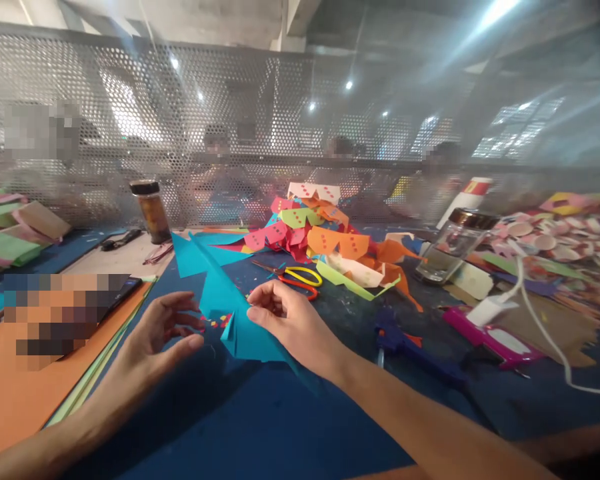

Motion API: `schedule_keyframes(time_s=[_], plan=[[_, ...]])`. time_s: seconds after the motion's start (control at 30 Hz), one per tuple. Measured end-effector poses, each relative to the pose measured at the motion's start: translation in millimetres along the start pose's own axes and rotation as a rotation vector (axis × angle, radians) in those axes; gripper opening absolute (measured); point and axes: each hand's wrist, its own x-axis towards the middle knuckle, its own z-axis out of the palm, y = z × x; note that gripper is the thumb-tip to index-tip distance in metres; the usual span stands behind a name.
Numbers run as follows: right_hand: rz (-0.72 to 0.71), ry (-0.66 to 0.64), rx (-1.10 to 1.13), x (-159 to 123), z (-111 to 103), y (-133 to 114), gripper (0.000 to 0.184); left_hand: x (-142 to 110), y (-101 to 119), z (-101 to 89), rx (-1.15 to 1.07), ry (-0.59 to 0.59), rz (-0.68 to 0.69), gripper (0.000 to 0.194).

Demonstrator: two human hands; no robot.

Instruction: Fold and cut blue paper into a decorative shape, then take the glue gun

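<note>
A folded sheet of bright blue paper point(223, 291) stands tilted over the dark blue tabletop. My right hand point(300, 327) pinches its right side between thumb and fingers. To the left of the sheet is my left hand point(163, 337), its fingers spread and slightly curled, holding nothing. A small folded flap sticks up near the paper's lower edge. Small red and yellow paper bits point(215, 323) show between the left fingertips and that flap. Another blue paper piece point(193, 257) lies behind. Just beyond my right hand are scissors point(303, 275) with yellow and red handles.
Cut paper masks point(337, 243) are heaped at the back middle. A blue glue gun point(415, 347), a glass jar point(453, 247) and a magenta power strip point(495, 339) with a white cable occupy the right. Orange sheets point(10, 393) and a dark-lidded bottle point(153, 213) are left.
</note>
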Motion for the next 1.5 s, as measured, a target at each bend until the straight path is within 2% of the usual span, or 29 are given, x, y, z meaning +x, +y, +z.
schedule_keyframes(time_s=[0.07,0.13,0.27,0.37,0.5,0.63,0.77,0.87,1.1,1.27,1.5], plan=[[-0.003,-0.013,0.016,-0.3,2.4,-0.6,0.012,-0.7,8.8,7.4,-0.137,-0.053,-0.127,0.047],[-0.004,-0.03,0.03,-1.0,5.6,-1.0,0.011,-1.9,18.9,13.6,-0.234,-0.095,-0.241,0.043],[-0.005,-0.05,0.034,-2.5,12.9,-0.3,0.01,-5.2,25.9,18.6,-0.354,-0.172,-0.326,0.036],[-0.005,-0.072,0.016,-2.9,17.2,1.4,0.011,-8.2,21.7,18.2,-0.337,-0.186,-0.388,0.027],[-0.01,-0.099,0.047,-2.4,21.1,5.5,0.013,-8.6,24.7,18.7,-0.23,-0.174,-0.464,0.034],[-0.004,-0.123,0.087,-1.7,22.5,9.7,0.014,-6.3,32.8,19.8,-0.219,-0.142,-0.539,0.036],[-0.034,-0.106,0.075,-2.1,21.7,9.1,0.013,-6.7,29.5,19.6,-0.271,-0.138,-0.546,0.037],[-0.07,-0.065,0.089,-2.8,21.8,6.6,0.013,-6.2,25.7,21.8,-0.418,-0.143,-0.559,0.034],[-0.107,0.065,0.094,-4.1,23.6,7.2,0.014,0.8,33.1,39.3,-0.674,-0.202,-0.642,0.034],[-0.144,0.138,0.056,-4.4,22.3,9.2,0.014,3.9,36.4,50.8,-0.708,-0.209,-0.627,0.033],[-0.201,0.169,-0.007,-4.1,28.0,11.0,0.012,2.7,44.0,58.2,-0.658,-0.168,-0.629,0.035]])
